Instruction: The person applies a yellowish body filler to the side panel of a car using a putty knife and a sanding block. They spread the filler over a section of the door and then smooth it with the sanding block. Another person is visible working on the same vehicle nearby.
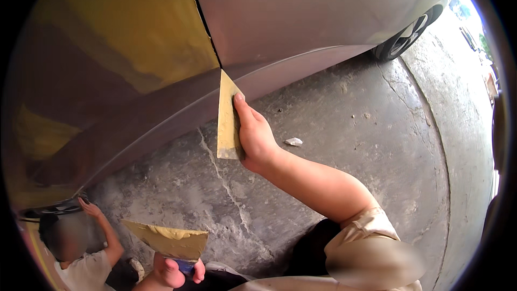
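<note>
My right hand (256,136) grips a flat putty spreader (228,124) smeared with yellow filler. Its upper tip meets the lower end of the door gap on the car's side (280,16). Low in view, my left hand (171,275) is closed round the blue handle of a wide putty knife (169,240), whose blade carries yellow filler along its edge. Left of the gap, a broad patch of yellow filler (140,16) covers the car panel, and a smaller yellow patch (43,132) lies lower down.
At lower left another person (89,269) in a white shirt reaches a hand to the car's lower edge. A white chip (294,141) lies on the cracked concrete floor (334,124). A car wheel (410,36) stands at the upper right.
</note>
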The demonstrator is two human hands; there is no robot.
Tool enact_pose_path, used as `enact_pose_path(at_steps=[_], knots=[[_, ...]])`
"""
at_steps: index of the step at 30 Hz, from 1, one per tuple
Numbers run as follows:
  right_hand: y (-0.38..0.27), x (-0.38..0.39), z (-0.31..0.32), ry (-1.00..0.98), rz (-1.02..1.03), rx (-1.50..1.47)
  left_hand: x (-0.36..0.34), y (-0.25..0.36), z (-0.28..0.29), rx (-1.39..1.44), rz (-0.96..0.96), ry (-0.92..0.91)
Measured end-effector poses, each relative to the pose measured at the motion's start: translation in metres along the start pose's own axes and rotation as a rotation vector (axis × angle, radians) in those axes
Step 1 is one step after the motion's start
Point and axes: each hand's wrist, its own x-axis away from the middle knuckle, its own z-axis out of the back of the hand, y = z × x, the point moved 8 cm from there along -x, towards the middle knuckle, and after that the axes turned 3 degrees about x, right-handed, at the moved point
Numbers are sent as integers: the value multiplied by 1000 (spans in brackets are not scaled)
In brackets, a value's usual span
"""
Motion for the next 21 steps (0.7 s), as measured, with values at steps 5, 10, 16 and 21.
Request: enact_pose_path(at_steps=[5,10,16,21], knots=[[-2,2,-5,-43,-41,-22,16,-29,-7,73,75,113],[-2,0,-8,-55,-25,-72,10,-40,-3,134,63,-4],[-1,-2,-6,-42,-41,-85,1,-28,-19,79,63,70],[0,-4,-6,-34,-38,-75,2,-30,-17,80,82,54]])
